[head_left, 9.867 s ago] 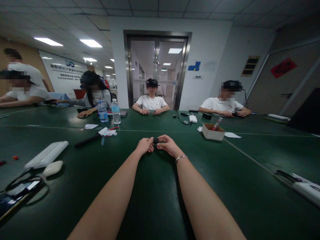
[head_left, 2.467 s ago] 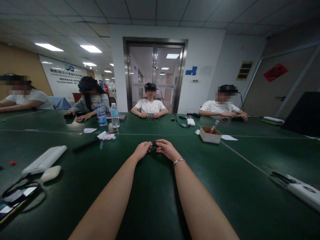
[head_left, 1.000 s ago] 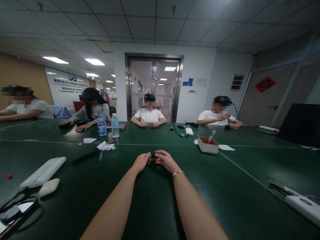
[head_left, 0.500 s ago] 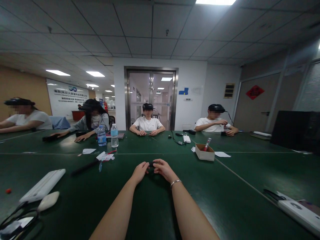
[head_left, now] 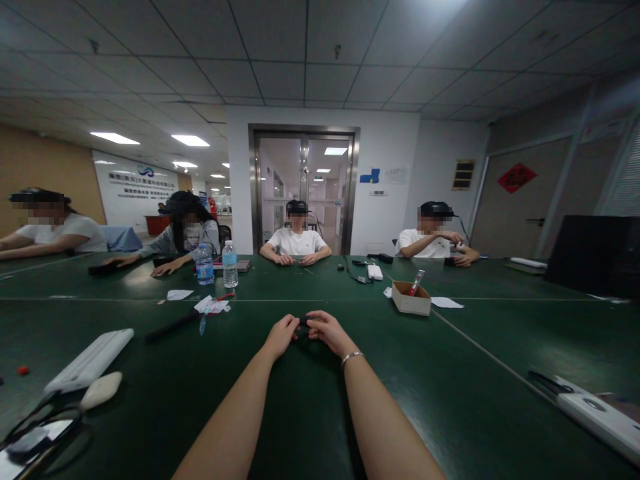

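Between my two hands is a small black object (head_left: 303,321), mostly covered by fingers, so its kind does not show. My left hand (head_left: 283,334) pinches its left end between thumb and fingers. From the other side my right hand (head_left: 327,331), with a silver bracelet on its wrist, grips the right end. Both hands are just above the green table (head_left: 310,413), near its middle seam.
Left of my hands lie a long black object (head_left: 173,327), paper scraps (head_left: 213,305), a white case (head_left: 93,360) and a white mouse (head_left: 101,391). Two bottles (head_left: 230,264) stand beyond. A small box (head_left: 411,300) and a white power strip (head_left: 595,407) are at right. Several people sit opposite.
The camera view has tilted slightly, so the scene sits a little higher. My hands keep the same hold on the small black object, with the fingers barely shifted.
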The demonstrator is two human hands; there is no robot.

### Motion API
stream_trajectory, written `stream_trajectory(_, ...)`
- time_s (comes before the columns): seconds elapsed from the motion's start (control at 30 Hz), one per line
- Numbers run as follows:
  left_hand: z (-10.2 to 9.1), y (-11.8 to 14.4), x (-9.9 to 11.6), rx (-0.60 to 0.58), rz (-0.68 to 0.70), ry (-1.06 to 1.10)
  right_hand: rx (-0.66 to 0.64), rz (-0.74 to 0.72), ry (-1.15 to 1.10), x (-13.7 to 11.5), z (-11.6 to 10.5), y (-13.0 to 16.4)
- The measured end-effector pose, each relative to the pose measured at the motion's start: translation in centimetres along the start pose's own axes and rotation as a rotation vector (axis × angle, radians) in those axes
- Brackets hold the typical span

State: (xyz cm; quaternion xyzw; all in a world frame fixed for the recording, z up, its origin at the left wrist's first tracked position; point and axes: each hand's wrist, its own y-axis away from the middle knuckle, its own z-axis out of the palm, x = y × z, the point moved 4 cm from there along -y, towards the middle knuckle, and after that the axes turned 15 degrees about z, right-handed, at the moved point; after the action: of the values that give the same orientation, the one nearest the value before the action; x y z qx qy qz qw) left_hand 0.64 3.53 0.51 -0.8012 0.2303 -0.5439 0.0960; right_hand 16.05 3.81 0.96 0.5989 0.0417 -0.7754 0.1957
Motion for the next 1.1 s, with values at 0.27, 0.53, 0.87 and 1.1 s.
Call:
stream_trajectory(0.27,-0.12,-0.28,-0.34,0.000,0.002,-0.027,0.006,0.011,-0.016,-0.16,0.29,0.21)
stream_trajectory(0.53,-0.18,-0.33,-0.32,-0.016,0.005,-0.025,-0.001,0.037,-0.022,-0.33,0.38,0.22)
stream_trajectory(0.87,-0.14,-0.45,-0.49,-0.009,0.013,-0.001,-0.009,0.068,-0.029,-0.37,0.38,0.03)
stream_trajectory(1.1,-0.19,-0.56,-0.42,0.023,-0.041,0.029,-0.005,0.078,-0.051,-0.46,0.39,0.04)
